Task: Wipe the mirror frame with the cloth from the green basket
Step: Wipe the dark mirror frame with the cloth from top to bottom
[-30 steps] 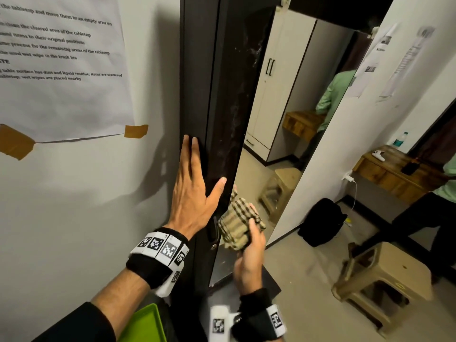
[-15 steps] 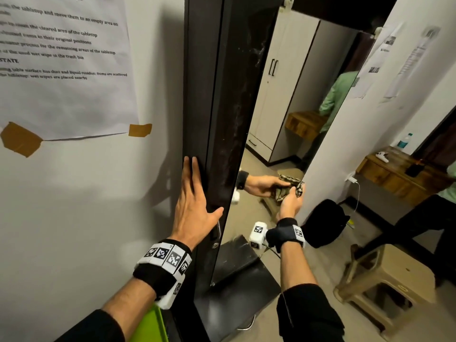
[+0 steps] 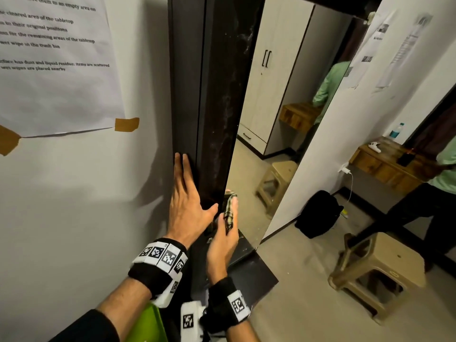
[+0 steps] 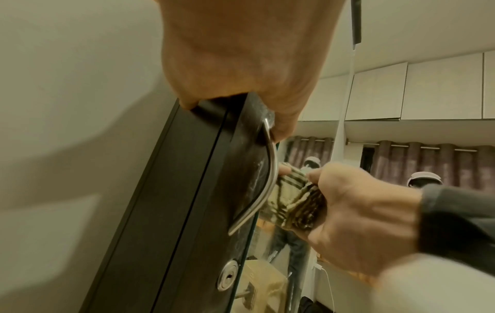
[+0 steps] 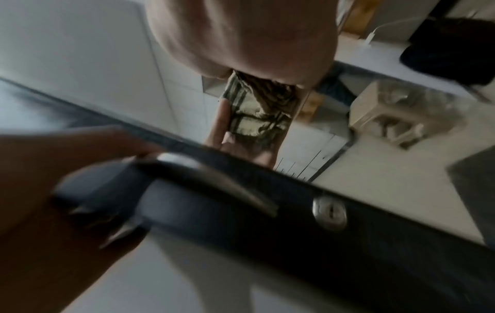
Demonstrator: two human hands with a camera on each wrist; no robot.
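White wall flanks the dark mirror frame point(image 3: 217, 99); left hand point(image 3: 187, 206) lies flat on it, fingers straight. Since 0.5 s ago the right hand point(image 3: 223, 240), clutching the bunched cloth point(image 3: 229, 211), has returned beside the frame's handle point(image 4: 263, 186), so wiping likely resumes

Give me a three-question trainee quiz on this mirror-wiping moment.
1. True or false: the left hand lies flat with straight fingers on the dark frame.
2. What does the right hand hold? A) sponge B) checked cloth C) spray bottle
3. Fill in: a curved metal ____ sits above the keyhole.

Key: 1 true; 2 B; 3 handle.
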